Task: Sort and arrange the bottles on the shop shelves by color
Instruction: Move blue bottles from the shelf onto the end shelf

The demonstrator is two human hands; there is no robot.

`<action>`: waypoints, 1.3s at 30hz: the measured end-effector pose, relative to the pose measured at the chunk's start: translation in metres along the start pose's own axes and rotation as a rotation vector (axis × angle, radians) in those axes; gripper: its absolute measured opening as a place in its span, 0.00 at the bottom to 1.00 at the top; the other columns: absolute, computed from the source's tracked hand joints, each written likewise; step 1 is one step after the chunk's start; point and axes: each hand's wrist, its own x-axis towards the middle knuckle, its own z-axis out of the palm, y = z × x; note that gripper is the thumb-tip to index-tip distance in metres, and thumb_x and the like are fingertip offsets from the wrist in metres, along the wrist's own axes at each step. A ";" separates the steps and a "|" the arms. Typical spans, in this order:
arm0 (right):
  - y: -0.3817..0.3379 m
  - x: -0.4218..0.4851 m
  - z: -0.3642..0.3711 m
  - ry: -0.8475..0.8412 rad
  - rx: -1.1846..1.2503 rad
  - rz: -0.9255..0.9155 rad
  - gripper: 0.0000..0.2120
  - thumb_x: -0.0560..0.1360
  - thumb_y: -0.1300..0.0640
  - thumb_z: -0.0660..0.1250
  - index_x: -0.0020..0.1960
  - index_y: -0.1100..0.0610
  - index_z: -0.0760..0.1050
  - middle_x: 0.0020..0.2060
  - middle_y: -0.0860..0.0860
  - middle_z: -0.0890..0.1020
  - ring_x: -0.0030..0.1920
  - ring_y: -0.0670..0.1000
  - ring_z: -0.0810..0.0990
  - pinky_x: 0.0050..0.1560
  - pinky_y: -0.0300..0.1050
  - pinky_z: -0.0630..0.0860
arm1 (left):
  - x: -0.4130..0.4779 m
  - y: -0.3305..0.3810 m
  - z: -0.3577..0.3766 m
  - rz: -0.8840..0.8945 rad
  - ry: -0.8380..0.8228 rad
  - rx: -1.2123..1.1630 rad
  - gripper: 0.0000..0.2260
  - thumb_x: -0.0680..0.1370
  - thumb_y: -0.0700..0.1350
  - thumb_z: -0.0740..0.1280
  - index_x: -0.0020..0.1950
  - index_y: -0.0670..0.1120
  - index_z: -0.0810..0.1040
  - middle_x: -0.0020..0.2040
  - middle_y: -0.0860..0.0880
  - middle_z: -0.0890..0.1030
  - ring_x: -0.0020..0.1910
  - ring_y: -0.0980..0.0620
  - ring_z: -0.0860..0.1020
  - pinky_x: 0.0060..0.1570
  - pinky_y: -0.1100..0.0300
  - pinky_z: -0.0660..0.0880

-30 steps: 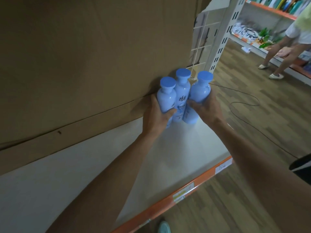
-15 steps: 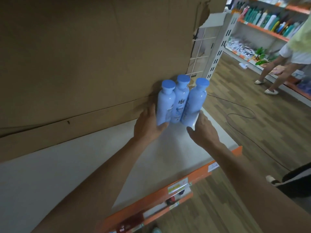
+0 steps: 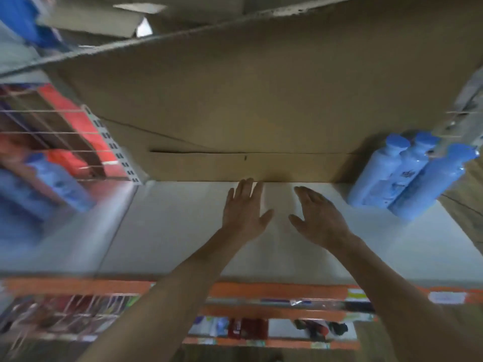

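Observation:
Three light blue bottles [image 3: 407, 176] with blue caps stand close together at the far right end of the white shelf [image 3: 366, 246], against the cardboard backing. My left hand [image 3: 244, 210] and my right hand [image 3: 317, 218] hover over the middle of the shelf, fingers spread, holding nothing. Both hands are well to the left of the bottles. Another light blue bottle [image 3: 58, 181] shows blurred behind the wire divider at the left.
A brown cardboard sheet [image 3: 261, 100] lines the back of the shelf. A wire grid divider [image 3: 65, 142] and white upright close the left side. The shelf has an orange front edge [image 3: 261, 290]; lower shelves hold mixed goods [image 3: 248, 327].
Both hands have let go of the three blue bottles and moved left to mid-shelf. The view has swung left, so the bottles now sit at the right edge.

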 end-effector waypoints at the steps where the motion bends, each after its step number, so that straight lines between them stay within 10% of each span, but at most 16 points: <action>1: -0.020 0.007 0.001 -0.007 -0.007 -0.041 0.35 0.79 0.45 0.62 0.79 0.56 0.52 0.77 0.52 0.62 0.76 0.52 0.61 0.75 0.49 0.60 | -0.011 -0.019 -0.010 -0.030 0.022 0.007 0.35 0.80 0.63 0.59 0.81 0.48 0.51 0.80 0.45 0.53 0.80 0.46 0.50 0.78 0.46 0.49; 16: -0.394 0.027 0.060 -0.143 0.159 -0.560 0.34 0.79 0.48 0.65 0.79 0.54 0.55 0.77 0.52 0.61 0.75 0.53 0.62 0.72 0.46 0.62 | -0.254 -0.335 -0.141 -0.543 0.193 0.178 0.36 0.76 0.65 0.57 0.77 0.43 0.64 0.76 0.39 0.66 0.75 0.39 0.64 0.74 0.44 0.59; 21: -0.476 0.025 0.072 -0.148 0.120 -0.665 0.35 0.77 0.46 0.65 0.78 0.55 0.56 0.74 0.53 0.66 0.70 0.56 0.69 0.66 0.47 0.67 | -0.311 -0.390 -0.166 -0.643 0.220 0.156 0.36 0.78 0.64 0.61 0.79 0.44 0.58 0.79 0.41 0.59 0.79 0.42 0.55 0.76 0.44 0.54; 27: -0.525 0.054 0.079 -0.158 0.172 -0.745 0.27 0.72 0.44 0.65 0.67 0.51 0.63 0.59 0.54 0.75 0.59 0.60 0.76 0.49 0.56 0.77 | -0.331 -0.423 -0.181 -0.742 0.275 0.142 0.36 0.79 0.63 0.61 0.79 0.44 0.56 0.79 0.41 0.59 0.79 0.42 0.55 0.76 0.46 0.55; 39: -0.540 0.088 0.097 -0.145 0.315 -0.707 0.33 0.71 0.35 0.67 0.70 0.48 0.63 0.63 0.50 0.75 0.62 0.56 0.75 0.47 0.52 0.77 | -0.295 -0.463 -0.199 -0.730 0.315 0.093 0.31 0.78 0.57 0.67 0.73 0.39 0.65 0.68 0.40 0.70 0.68 0.39 0.68 0.66 0.48 0.66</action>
